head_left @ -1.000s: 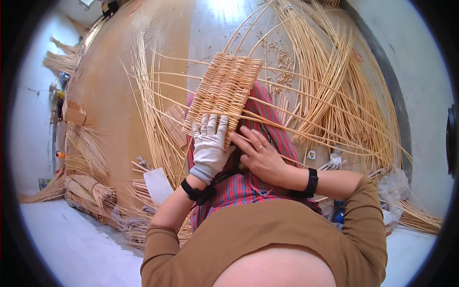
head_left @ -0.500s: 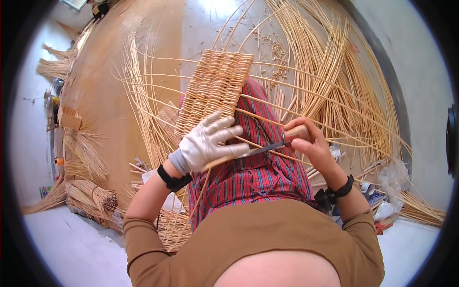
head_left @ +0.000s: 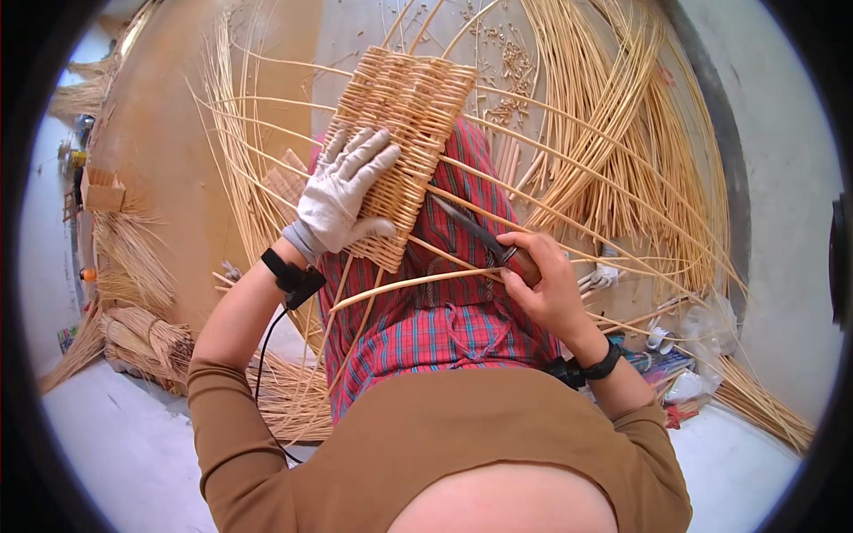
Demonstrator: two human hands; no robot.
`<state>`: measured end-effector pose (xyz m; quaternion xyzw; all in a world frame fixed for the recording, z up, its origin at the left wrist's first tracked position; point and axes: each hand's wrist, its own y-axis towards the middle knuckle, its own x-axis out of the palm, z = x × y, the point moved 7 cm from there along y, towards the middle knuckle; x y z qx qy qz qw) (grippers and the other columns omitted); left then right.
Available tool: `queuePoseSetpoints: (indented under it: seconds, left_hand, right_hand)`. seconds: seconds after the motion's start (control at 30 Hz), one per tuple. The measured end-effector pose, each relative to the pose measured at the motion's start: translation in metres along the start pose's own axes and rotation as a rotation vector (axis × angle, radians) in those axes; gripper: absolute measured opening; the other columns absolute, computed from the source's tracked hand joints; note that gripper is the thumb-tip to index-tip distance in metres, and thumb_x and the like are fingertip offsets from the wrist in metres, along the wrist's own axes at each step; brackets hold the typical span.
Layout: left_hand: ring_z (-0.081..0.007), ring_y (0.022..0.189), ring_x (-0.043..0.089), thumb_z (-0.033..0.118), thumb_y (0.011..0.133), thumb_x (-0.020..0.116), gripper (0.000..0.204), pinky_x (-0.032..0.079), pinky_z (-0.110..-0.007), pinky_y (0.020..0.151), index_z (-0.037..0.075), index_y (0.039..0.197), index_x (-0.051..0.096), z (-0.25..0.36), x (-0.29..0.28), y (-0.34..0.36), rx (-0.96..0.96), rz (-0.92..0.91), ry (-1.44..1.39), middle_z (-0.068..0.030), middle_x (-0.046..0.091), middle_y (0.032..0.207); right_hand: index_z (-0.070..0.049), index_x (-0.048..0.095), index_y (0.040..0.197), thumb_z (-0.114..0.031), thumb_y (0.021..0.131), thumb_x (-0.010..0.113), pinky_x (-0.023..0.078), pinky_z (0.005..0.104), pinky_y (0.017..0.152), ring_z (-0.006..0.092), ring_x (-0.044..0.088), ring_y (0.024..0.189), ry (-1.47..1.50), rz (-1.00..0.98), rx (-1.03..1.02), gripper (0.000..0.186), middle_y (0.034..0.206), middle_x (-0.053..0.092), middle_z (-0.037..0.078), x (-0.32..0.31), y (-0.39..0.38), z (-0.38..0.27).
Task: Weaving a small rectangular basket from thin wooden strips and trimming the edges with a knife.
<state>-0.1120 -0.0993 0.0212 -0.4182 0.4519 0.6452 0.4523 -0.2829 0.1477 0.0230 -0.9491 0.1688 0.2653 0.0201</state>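
My left hand (head_left: 342, 191), in a white glove, lies flat with spread fingers on a woven wicker panel (head_left: 409, 107) resting over my lap. In my bare right hand (head_left: 546, 275) is a knife (head_left: 475, 228) with a wooden handle and a dark pointed blade. Its tip reaches close to the panel's lower right edge, among the long rods that stick out there. A pale willow rod (head_left: 409, 286) crosses my lap, one end at my right thumb; whether the thumb pinches it I cannot tell.
Long rods fan out from the panel on its left, right and far sides. Bundles of loose rods (head_left: 613, 133) cover the floor to the right, with cut bits (head_left: 515, 67) beside them. More bundles (head_left: 147, 346) lie at left. Plastic bags (head_left: 706, 329) sit at lower right.
My left hand has moved up from beside the rod and knife onto the panel. The knife has swung from pointing left to pointing up toward the panel's edge.
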Motion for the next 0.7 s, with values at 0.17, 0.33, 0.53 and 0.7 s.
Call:
queuePoseSetpoints:
  seconds: [0.17, 0.33, 0.53, 0.7]
  left_hand:
    - [-0.0384, 0.158, 0.035, 0.077, 0.081, 0.07, 0.108, 0.019, -0.054, 0.134, 0.014, 0.164, 0.042, -0.004, 0.002, 0.002, -0.011, 0.032, -0.058, -0.0166, 0.044, 0.167]
    - [-0.0388, 0.156, 0.039, 0.077, 0.078, 0.072, 0.108, 0.023, -0.056, 0.133, 0.017, 0.163, 0.045, -0.008, 0.001, 0.001, -0.024, 0.054, -0.057, -0.0139, 0.046, 0.167]
    - [-0.0414, 0.154, 0.042, 0.08, 0.083, 0.064, 0.104, 0.025, -0.058, 0.131, 0.012, 0.16, 0.049, -0.007, 0.001, 0.0, -0.002, 0.049, -0.091, -0.0175, 0.047, 0.165]
    - [-0.0398, 0.156, 0.039, 0.077, 0.088, 0.063, 0.098, 0.024, -0.057, 0.132, 0.013, 0.161, 0.048, -0.007, 0.004, -0.001, -0.005, 0.047, -0.045, -0.0158, 0.043, 0.168]
  right_hand:
    - [-0.008, 0.062, 0.125, -0.008, 0.089, 0.074, 0.057, 0.0432, 0.089, 0.0407, 0.072, 0.099, 0.027, -0.069, 0.17, 0.038, 0.107, 0.07, 0.018, 0.005, -0.003, 0.007]
    - [-0.006, 0.062, 0.121, -0.015, 0.1, 0.067, 0.053, 0.0356, 0.068, 0.0233, 0.07, 0.075, 0.181, 0.002, 0.089, 0.024, 0.091, 0.072, 0.01, 0.012, 0.007, 0.001]
    - [-0.001, 0.063, 0.138, -0.027, 0.11, 0.053, 0.052, 0.0334, 0.079, 0.0156, 0.062, 0.084, 0.52, -0.33, 0.516, 0.04, 0.101, 0.071, 0.006, 0.013, -0.002, 0.017]
    - [-0.009, 0.055, 0.151, -0.029, 0.103, 0.069, 0.045, 0.0211, 0.07, 0.0034, 0.058, 0.081, 0.121, -0.246, 0.191, 0.053, 0.098, 0.062, 0.001, 0.002, 0.019, -0.009]
